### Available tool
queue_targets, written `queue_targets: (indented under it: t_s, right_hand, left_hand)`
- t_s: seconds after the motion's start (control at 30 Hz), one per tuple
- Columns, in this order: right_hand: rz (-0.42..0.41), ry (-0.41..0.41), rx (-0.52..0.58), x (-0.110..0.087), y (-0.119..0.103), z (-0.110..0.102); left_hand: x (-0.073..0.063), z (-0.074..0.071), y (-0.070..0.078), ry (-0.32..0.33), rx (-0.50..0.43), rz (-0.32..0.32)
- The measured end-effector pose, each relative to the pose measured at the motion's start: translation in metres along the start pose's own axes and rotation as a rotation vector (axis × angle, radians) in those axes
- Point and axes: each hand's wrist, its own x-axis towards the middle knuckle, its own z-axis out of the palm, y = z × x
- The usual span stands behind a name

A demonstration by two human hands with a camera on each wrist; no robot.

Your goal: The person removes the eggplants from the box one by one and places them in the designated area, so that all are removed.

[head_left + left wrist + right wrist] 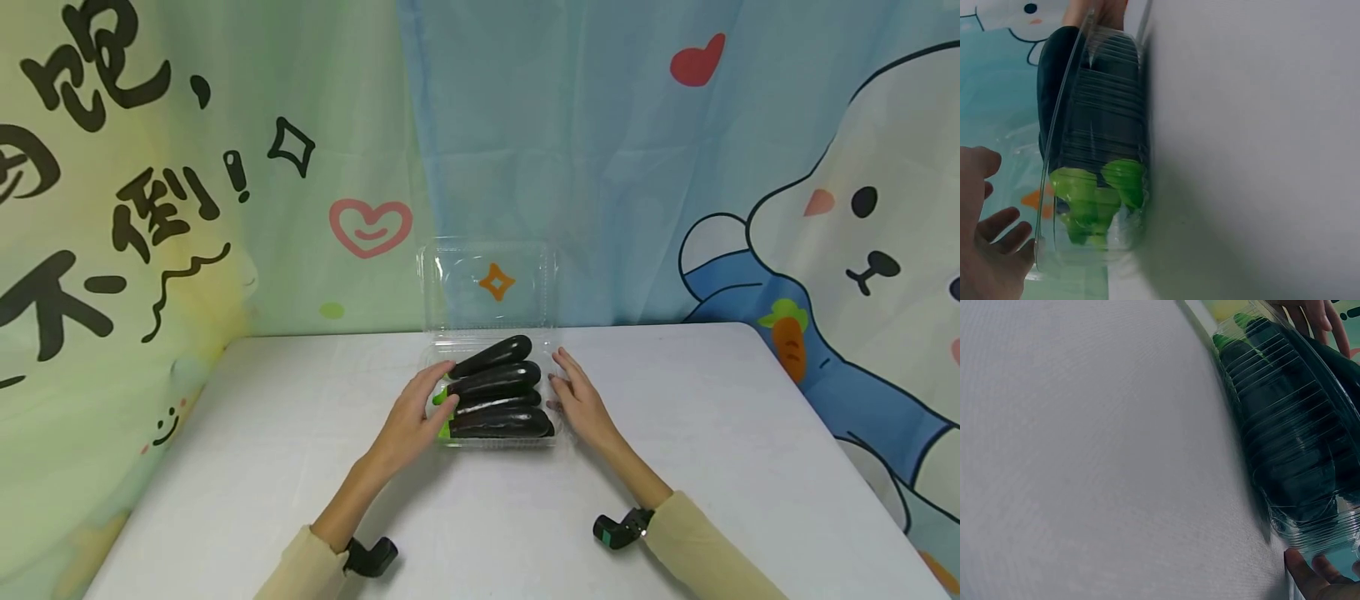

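- Eggplants lie roughly parallel, we judge, to fit the clear container.
- Left hand and right hand, fingers extended, flank it; contact is unclear.

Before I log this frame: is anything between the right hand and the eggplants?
Yes: the clear container's side wall stands between the right hand and the eggplants' rounded ends. The raised lid stands behind them, not between.
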Motion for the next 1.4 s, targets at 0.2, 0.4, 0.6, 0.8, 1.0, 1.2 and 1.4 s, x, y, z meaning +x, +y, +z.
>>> queue_targets:
  t_s: [0.2, 0.4, 0.6, 0.8, 1.0, 1.2, 1.4]
  right_hand:
    - [0.067, -0.015, 0.001, 0.001, 0.0, -0.001]
    - [0.085, -0.028, 0.055, 0.001, -0.001, 0.0]
    - [0.08, -0.029, 0.087, 0.001, 0.0, 0.001]
    - [0.074, -0.026, 0.049, 0.001, -0.001, 0.0]
    - [0.078, -0.021, 0.04, 0.001, -0.001, 0.001]
    - [0.083, -0.015, 0.047, 0.0, -0.002, 0.001]
    - [0.085, -0.013, 0.05, 0.0, -0.003, 0.001]
  left_hand:
    - [0.018, 0.006, 0.004, -0.035, 0.016, 0.072]
    - [0.027, 0.012, 0.006, -0.069, 0.005, 0.091]
    - [0.03, 0.016, 0.004, -0.076, -0.006, 0.114]
    - [0.041, 0.018, 0.005, -0.12, 0.014, 0.137]
    - [0.05, 0.024, 0.005, -0.141, 0.021, 0.181]
    - [0.054, 0.029, 0.005, -0.159, 0.058, 0.227]
    - [0.055, 0.029, 0.006, -0.206, 0.065, 0.183]
